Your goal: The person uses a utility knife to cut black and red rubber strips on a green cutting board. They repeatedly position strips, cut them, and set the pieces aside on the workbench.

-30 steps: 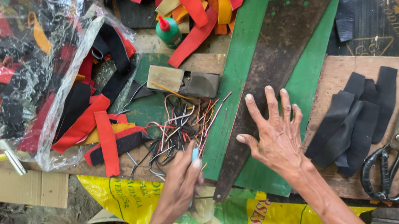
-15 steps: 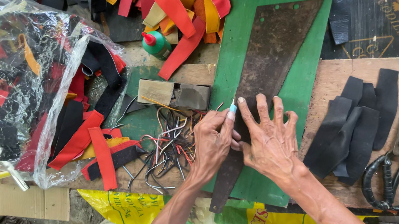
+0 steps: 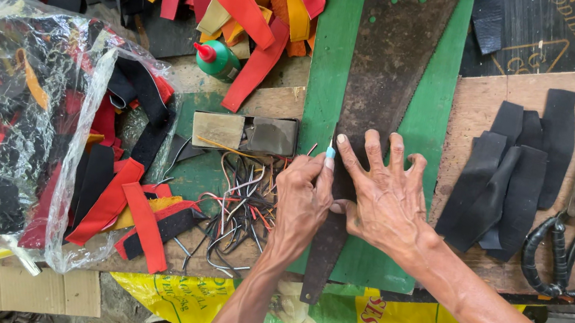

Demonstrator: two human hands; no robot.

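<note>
- Two hands meet at frame centre over the rusty blade (image 3: pixel 394 71), a long tapering plate lying on the green mat (image 3: pixel 427 130).
- Left hand (image 3: pixel 301 204) is clenched on a small blue-tipped tool (image 3: pixel 330 153), tip at the blade's left edge.
- Right hand (image 3: pixel 384 194) lies released, fingers spread flat, pinning the blade.
- Judgement: keep that palm pressing firmly and fingertips back from the tool's line.
- Wires (image 3: pixel 237 215) lie just left; black strips (image 3: pixel 511 181) and scissors (image 3: pixel 570 229) sit right.
</note>
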